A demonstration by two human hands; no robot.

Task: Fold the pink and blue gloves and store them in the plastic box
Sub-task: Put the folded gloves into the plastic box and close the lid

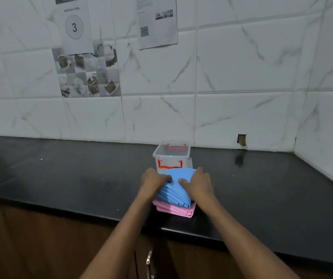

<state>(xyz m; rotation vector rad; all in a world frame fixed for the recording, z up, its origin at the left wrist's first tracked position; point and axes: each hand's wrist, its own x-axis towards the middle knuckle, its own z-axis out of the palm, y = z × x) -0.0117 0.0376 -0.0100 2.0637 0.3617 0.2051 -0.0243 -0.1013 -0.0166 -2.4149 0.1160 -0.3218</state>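
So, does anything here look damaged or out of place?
Yes. The wall has a small rough hole just above the counter, right of the box. Nothing else stands out.

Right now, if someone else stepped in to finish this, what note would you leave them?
Left hand: its grip is on the left side of the folded blue gloves.
Right hand: its grip is on their right side.
Where things are: the blue gloves lie stacked on the folded pink gloves, near the front edge of the black counter, just in front of the open plastic box.
Done: both colours look folded and stacked.
Left: lift the stack into the box; neither colour is inside yet.
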